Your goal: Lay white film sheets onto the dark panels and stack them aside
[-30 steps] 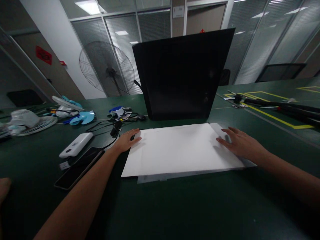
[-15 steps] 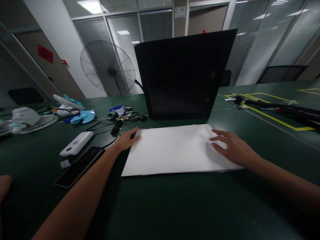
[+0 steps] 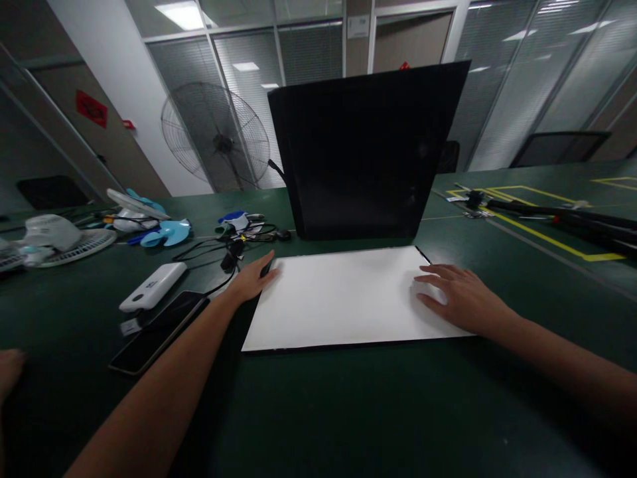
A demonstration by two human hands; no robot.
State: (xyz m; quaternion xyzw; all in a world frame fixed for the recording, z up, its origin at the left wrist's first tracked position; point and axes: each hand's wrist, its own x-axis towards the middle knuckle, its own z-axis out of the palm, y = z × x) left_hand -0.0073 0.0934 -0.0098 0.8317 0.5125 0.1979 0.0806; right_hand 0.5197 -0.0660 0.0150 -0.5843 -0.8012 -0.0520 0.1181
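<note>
A white rectangular sheet (image 3: 343, 299) lies flat on the green table, with a thin dark edge showing beneath its front side and at its far right corner. At its left edge rests my left hand (image 3: 250, 277), thumb over the sheet and fingers stretched along the side, thumb and forefinger apart. My right hand (image 3: 455, 297) lies over the right end, its fingers spread on or just above the white surface; contact is hard to tell. Behind the sheet a large black panel (image 3: 368, 153) stands upright, leaning slightly.
To the left lie a white power bank (image 3: 153, 287), a dark phone (image 3: 162, 332) and tangled black cables (image 3: 231, 252). Farther left are small white and blue fans (image 3: 169, 232). Another person's hand (image 3: 8, 372) shows at the left edge. Black rods (image 3: 557, 212) lie at right.
The right end of the white sheet has drawn slightly left and lies flatter, baring a dark edge at the far right corner. My right hand has shifted slightly left; my left hand is nearly still.
</note>
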